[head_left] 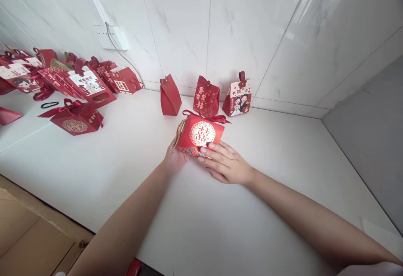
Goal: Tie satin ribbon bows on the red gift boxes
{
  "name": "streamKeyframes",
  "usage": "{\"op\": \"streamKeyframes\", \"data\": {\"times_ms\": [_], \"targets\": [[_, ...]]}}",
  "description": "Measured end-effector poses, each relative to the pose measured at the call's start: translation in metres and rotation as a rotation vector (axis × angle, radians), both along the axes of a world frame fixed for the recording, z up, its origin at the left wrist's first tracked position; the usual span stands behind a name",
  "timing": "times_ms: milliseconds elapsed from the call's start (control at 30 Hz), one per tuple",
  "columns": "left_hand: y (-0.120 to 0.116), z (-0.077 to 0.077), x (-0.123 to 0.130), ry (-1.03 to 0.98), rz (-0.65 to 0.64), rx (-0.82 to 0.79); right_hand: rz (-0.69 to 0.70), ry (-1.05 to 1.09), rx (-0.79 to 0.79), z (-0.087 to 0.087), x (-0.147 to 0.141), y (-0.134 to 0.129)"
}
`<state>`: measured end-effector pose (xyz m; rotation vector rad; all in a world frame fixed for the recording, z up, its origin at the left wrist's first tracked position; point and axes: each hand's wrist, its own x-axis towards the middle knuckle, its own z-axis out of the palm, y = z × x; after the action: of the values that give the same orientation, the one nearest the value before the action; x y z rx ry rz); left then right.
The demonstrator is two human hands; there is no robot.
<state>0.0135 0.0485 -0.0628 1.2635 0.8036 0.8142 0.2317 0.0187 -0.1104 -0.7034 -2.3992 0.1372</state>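
Observation:
A red gift box (201, 132) with a gold double-happiness roundel and a dark red ribbon is between my hands, above the white table. My left hand (176, 158) is closed around its lower left side, its fingers mostly hidden behind it. A twisted gold cord (179, 135) hangs at that side, and a patterned edge with turquoise flecks (192, 152) shows underneath; whether these belong to the box or to a second item, I cannot tell. My right hand (228, 162) holds the lower right corner, fingers across the front, thumb out of sight.
Behind stand a plain red box (171, 95), a red printed box (206, 96) and a box with a cartoon couple (238, 100). Leftward are a ribboned box (75, 121), a black loop (49, 105) and several red boxes (91, 87) near a socket (111, 37). A cardboard box (28, 225) sits below the table edge.

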Motion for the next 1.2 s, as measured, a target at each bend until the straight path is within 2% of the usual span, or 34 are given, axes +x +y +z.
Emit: {"op": "streamKeyframes", "data": {"times_ms": [133,233,333,533,1033,1200], "targets": [[-0.002,0.0,-0.001,-0.324,-0.133,-0.324,-0.064,0.1,0.038,-0.002,0.002,0.002],[0.001,-0.002,-0.002,-0.335,-0.219,-0.443,-0.182,0.254,0.05,0.006,0.003,0.004],[0.006,-0.005,-0.003,-0.298,-0.318,-0.523,-0.26,0.347,-0.014,0.013,0.002,0.005],[0.007,-0.01,-0.002,-0.278,-0.328,-0.48,-0.253,0.372,-0.083,0.014,-0.001,0.005],[0.008,-0.013,-0.002,-0.307,-0.278,-0.457,-0.26,0.362,-0.084,0.011,0.001,0.008],[0.012,-0.021,-0.001,-0.319,-0.199,-0.477,-0.279,0.34,-0.045,0.013,0.003,0.009]]}}
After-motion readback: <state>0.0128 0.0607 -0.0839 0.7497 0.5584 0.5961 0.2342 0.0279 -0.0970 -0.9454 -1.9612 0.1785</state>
